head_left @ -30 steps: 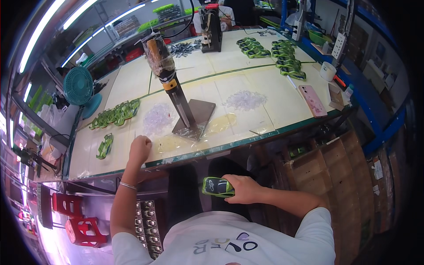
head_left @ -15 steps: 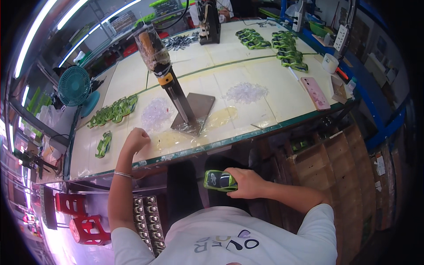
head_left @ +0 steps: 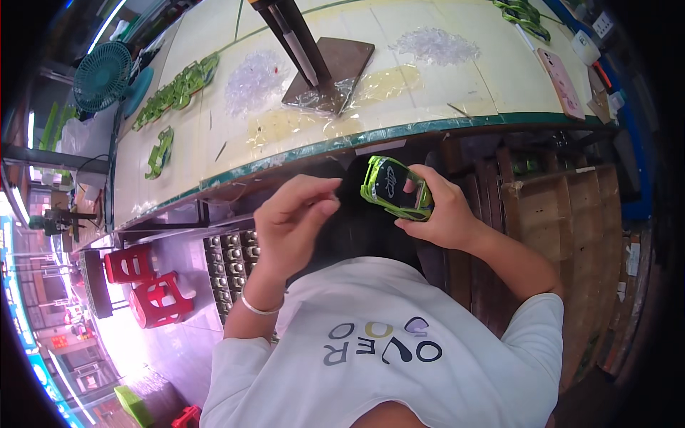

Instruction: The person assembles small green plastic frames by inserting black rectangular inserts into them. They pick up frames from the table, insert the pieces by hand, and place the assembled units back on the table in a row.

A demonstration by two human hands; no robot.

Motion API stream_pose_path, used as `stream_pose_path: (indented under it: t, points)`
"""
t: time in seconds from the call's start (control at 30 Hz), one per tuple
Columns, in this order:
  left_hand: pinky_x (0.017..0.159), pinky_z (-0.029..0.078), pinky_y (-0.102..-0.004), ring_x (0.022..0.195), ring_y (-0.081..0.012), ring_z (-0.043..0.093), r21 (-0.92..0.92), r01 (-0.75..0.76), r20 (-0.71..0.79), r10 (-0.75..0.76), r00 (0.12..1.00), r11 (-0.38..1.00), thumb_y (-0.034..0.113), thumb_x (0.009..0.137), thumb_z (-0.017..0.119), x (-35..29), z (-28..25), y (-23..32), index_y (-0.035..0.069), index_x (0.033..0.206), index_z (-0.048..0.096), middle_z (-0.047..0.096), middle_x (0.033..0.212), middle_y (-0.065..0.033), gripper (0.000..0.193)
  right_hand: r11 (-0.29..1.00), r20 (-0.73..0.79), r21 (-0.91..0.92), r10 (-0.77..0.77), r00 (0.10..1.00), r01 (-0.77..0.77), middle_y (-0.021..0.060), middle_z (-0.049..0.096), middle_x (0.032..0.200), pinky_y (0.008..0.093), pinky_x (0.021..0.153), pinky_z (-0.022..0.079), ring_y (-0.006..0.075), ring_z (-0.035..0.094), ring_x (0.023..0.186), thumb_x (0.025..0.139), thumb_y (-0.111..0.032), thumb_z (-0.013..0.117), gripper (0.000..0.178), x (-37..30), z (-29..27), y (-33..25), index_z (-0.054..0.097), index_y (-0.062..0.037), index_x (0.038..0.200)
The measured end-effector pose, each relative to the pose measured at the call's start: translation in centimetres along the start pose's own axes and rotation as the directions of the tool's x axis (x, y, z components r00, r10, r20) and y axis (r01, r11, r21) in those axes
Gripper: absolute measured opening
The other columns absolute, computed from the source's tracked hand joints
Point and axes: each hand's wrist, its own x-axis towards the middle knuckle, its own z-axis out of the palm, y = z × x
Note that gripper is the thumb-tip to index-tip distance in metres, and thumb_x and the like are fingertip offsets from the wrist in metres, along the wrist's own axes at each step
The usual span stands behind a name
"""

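Note:
My right hand (head_left: 446, 214) grips a green toy car body (head_left: 397, 187) with a dark, shiny top, held above my lap in front of the table edge. To its left, my left hand (head_left: 292, 221) is raised with thumb and forefinger pinched toward the car. Whatever is between those fingertips is too small to make out. Beyond the hands, on the table, lie two heaps of small clear plastic pieces, a left heap (head_left: 253, 82) and a right heap (head_left: 437, 46). A single green car part (head_left: 160, 153) rests left of them, near a row of similar green parts (head_left: 178, 89).
A post on a square metal base plate (head_left: 339, 71) stands between the heaps. At the table's right are a pink phone (head_left: 561, 82) and a white tape roll (head_left: 586, 48). A teal fan (head_left: 103, 76) stands left, red stools (head_left: 163, 299) below. Wooden trays (head_left: 564, 235) flank my right.
My left hand has come back from the tabletop to near the car. The right hand has lifted and tilted the car body. The view has dipped downward toward my lap.

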Motion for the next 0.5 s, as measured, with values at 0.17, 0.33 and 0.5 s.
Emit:
stream_pose_path:
  t: [0.17, 0.33, 0.5]
  points:
    - [0.057, 0.039, -0.0217, 0.065, -0.0141, 0.049, 0.222, -0.234, 0.092, 0.219, 0.971, 0.947, -0.006, 0.067, 0.062, 0.4, 1.8, -0.3, -0.001, 0.093, 0.059, 0.051, 0.074, -0.0076, 0.027, 0.997, -0.018, 0.019, -0.073, 0.997, 0.073, 0.0122, 0.054, 0.084, 0.0316, 0.066, 0.047, 0.0256, 0.057, 0.075, 0.055, -0.013, 0.073, 0.062, -0.2, 0.0, -0.1, 0.043, -0.0037, 0.108]
    - [0.052, 0.037, -0.0226, 0.06, -0.0125, 0.045, 0.273, -0.267, 0.115, 0.244, 0.963, 0.924, -0.003, 0.065, 0.066, 0.6, 2.5, -0.6, 0.001, 0.092, 0.061, 0.046, 0.073, -0.0054, 0.028, 0.995, -0.017, 0.033, -0.09, 0.996, 0.091, 0.0121, 0.054, 0.085, 0.0314, 0.066, 0.047, 0.0246, 0.057, 0.075, 0.054, -0.012, 0.073, 0.063, -0.2, 0.0, -0.1, 0.043, -0.0033, 0.108]
    - [0.051, 0.036, -0.0214, 0.059, -0.0119, 0.044, 0.304, -0.266, 0.115, 0.242, 0.964, 0.915, -0.003, 0.064, 0.066, 0.4, 2.6, -1.0, 0.002, 0.092, 0.062, 0.046, 0.074, -0.0053, 0.029, 0.994, -0.024, 0.03, -0.105, 0.994, 0.106, 0.0117, 0.054, 0.085, 0.0313, 0.066, 0.047, 0.024, 0.057, 0.076, 0.053, -0.011, 0.072, 0.062, -0.3, 0.1, -0.1, 0.044, -0.0026, 0.108]
